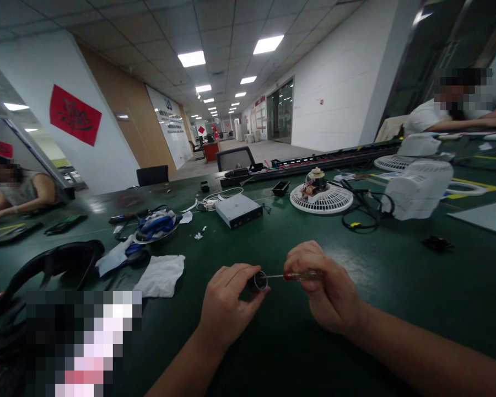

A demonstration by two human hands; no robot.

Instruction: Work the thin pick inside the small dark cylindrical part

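The green counter carries all items noted. A white housing stands toward its far edge, on the right side. Left of it, also toward the far edge, a white fan grille lies flat with a motor on top. A silver drive lies further left, its dark front turned toward the near edge. Both hands are over the counter's middle, on the near side of the drive.

Right hand: fingers closed around the handle of a screwdriver. Its long axis runs almost level, roughly along the far edge, with the tip toward the left edge. Handle translucent, reddish toward the shaft; shaft thin, straight, metallic.

Left hand: fingers pinching a small cup, its mouth facing right and nearward. Pale rim, dark interior. The shaft reaches into the mouth; contact inside cannot be determined.
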